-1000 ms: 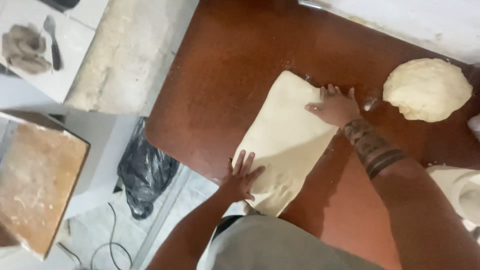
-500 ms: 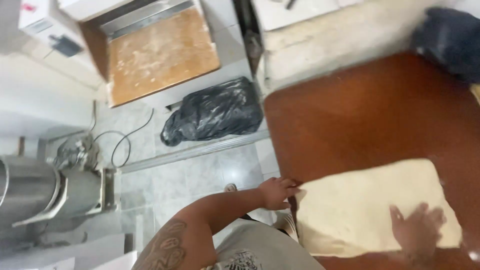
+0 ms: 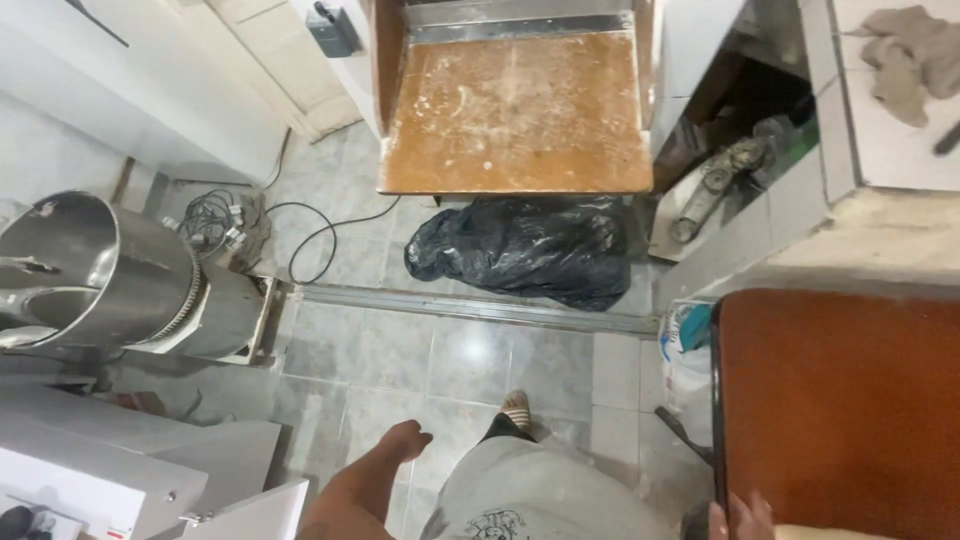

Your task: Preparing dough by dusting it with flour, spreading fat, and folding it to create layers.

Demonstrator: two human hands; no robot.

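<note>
A working bakery's back room, by the look of it: a steel mixer bowl (image 3: pixel 85 275) on the tiled floor (image 3: pixel 450 350), a flour-dusted wooden board (image 3: pixel 515 115) (well worn), a brown bench (image 3: pixel 840 400) and a full black rubbish bag (image 3: pixel 520 250).

A reddish-brown table (image 3: pixel 840 400) carries pale dough (image 3: pixel 835 533) at its near edge.

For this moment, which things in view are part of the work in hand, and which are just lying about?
In hand:
right hand on the edge of the brown table
pale dough sheet, just visible by that hand
left hand, hanging free over the floor

Lying about:
black rubbish bag
steel mixer bowl
floured wooden board
grey rag
</note>
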